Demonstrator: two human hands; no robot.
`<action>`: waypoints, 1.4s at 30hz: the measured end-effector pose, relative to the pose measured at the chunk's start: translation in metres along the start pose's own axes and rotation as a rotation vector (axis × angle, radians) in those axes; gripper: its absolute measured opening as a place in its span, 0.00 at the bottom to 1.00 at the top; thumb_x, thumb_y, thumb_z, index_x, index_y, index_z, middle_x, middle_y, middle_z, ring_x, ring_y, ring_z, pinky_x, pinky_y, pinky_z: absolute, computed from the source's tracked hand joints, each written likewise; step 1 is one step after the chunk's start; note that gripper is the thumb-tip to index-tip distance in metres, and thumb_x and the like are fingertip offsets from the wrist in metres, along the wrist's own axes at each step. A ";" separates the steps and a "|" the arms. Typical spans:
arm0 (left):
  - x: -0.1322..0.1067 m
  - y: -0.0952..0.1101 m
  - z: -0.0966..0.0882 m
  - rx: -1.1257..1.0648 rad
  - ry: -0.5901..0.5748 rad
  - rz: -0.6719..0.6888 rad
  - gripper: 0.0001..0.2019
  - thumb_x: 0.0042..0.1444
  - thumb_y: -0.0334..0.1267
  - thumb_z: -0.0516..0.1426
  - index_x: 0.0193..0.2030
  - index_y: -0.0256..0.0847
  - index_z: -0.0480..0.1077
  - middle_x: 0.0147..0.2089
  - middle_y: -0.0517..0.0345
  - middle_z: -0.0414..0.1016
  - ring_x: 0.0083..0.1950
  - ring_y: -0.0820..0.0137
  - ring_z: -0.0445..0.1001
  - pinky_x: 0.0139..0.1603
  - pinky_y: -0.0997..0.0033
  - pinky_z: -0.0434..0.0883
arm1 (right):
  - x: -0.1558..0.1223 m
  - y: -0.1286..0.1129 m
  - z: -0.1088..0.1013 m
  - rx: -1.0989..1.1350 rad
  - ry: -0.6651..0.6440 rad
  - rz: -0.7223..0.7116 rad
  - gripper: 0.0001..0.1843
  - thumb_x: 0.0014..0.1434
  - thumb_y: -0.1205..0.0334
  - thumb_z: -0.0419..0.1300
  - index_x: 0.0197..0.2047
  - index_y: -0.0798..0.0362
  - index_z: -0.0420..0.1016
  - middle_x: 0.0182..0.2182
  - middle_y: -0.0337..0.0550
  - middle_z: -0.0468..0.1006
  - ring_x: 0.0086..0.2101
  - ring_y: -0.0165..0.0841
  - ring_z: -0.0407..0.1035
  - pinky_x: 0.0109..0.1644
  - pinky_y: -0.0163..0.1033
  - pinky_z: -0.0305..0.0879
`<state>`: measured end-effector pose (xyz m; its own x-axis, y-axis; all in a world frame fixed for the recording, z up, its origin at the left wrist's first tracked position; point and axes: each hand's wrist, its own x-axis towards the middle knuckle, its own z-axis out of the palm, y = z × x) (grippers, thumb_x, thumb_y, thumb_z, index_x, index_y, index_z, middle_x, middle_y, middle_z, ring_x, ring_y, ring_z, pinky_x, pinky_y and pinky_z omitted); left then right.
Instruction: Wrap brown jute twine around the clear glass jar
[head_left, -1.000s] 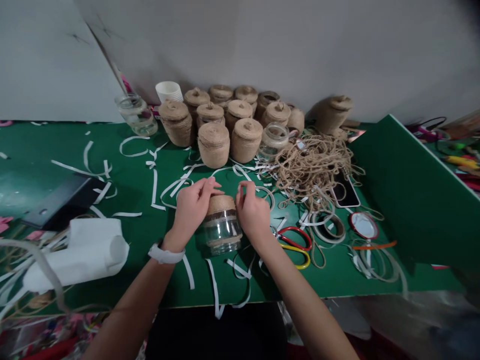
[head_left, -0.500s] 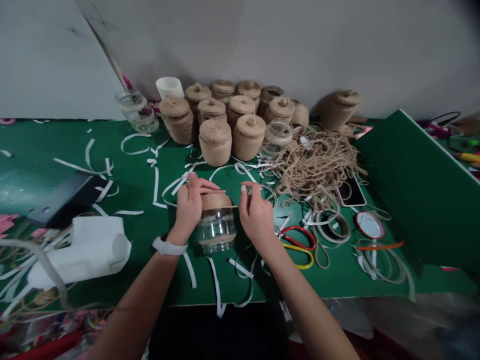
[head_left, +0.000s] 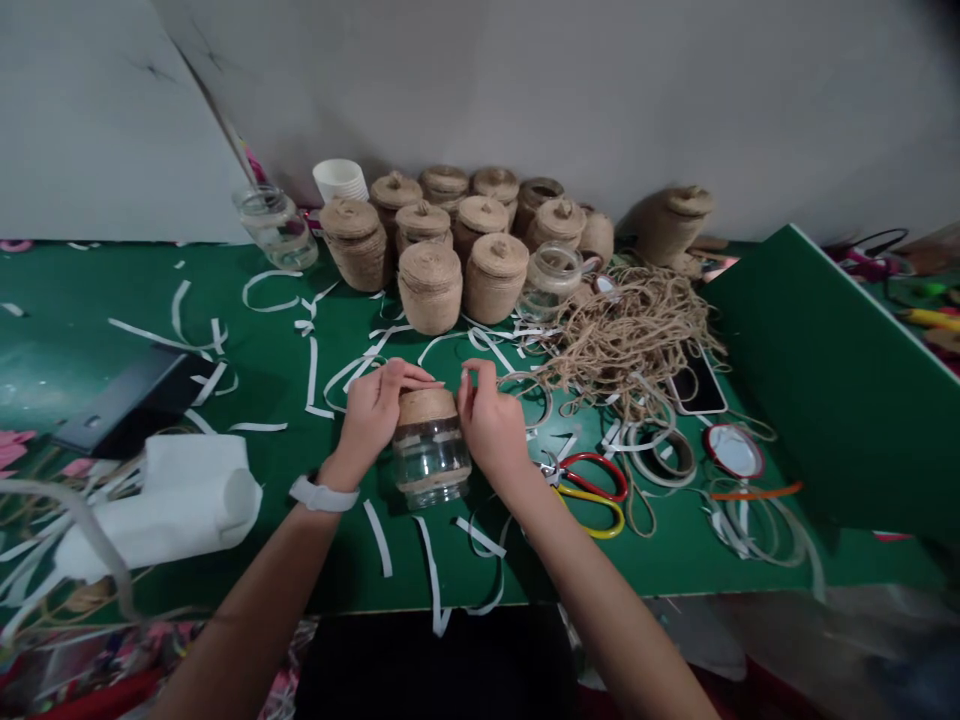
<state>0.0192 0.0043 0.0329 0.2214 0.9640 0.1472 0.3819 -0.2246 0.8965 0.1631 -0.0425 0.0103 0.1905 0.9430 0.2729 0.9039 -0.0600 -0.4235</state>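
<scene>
A clear glass jar [head_left: 431, 455] stands on the green table [head_left: 90, 300], its top part and base band wrapped in jute twine. My left hand [head_left: 373, 412] curls round the jar's left side, fingers reaching over the wrapped top. My right hand [head_left: 491, 425] presses against the jar's right side, fingers pinched at the twine near the top. A loose heap of jute twine [head_left: 626, 335] lies to the right, a strand running toward the jar.
Several twine-covered jars [head_left: 429, 285] stand at the back by the wall, with bare glass jars [head_left: 274, 225] and a white cup [head_left: 341, 180]. White paper strips litter the table. Red and yellow scissors [head_left: 592, 490], a phone [head_left: 694, 385], a white roll [head_left: 161, 515] and a green board [head_left: 832, 390] lie around.
My right hand has moved left, closing in against the jar. My left hand stays wrapped round the jar's top.
</scene>
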 end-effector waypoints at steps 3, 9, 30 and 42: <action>0.003 0.017 -0.004 0.289 -0.051 0.090 0.24 0.68 0.53 0.44 0.41 0.42 0.77 0.35 0.53 0.84 0.41 0.61 0.82 0.43 0.67 0.72 | 0.003 -0.008 -0.007 -0.055 -0.074 -0.039 0.15 0.70 0.60 0.45 0.53 0.57 0.66 0.20 0.39 0.76 0.18 0.31 0.69 0.22 0.33 0.43; 0.008 0.032 0.010 0.556 -0.113 0.041 0.30 0.67 0.56 0.42 0.20 0.44 0.68 0.19 0.53 0.73 0.22 0.62 0.72 0.26 0.66 0.61 | 0.003 -0.014 -0.016 -0.018 -0.148 -0.111 0.16 0.68 0.62 0.45 0.54 0.59 0.64 0.25 0.44 0.79 0.23 0.33 0.73 0.24 0.34 0.48; 0.005 -0.001 0.024 -0.449 -0.049 -0.177 0.22 0.60 0.56 0.55 0.30 0.38 0.76 0.30 0.50 0.83 0.35 0.61 0.82 0.40 0.66 0.76 | -0.002 0.012 -0.002 0.127 0.041 0.011 0.16 0.68 0.61 0.43 0.50 0.57 0.67 0.23 0.41 0.76 0.19 0.31 0.69 0.23 0.33 0.48; 0.010 0.042 0.020 0.627 -0.144 -0.045 0.24 0.68 0.51 0.42 0.34 0.41 0.74 0.30 0.47 0.79 0.32 0.55 0.78 0.33 0.63 0.66 | 0.002 -0.010 -0.018 -0.004 -0.145 -0.023 0.19 0.68 0.60 0.45 0.57 0.59 0.62 0.24 0.44 0.79 0.21 0.33 0.72 0.23 0.33 0.47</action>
<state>0.0554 0.0012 0.0639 0.2951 0.9553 0.0186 0.8357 -0.2675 0.4796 0.1617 -0.0457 0.0309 0.1123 0.9815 0.1549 0.9091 -0.0386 -0.4147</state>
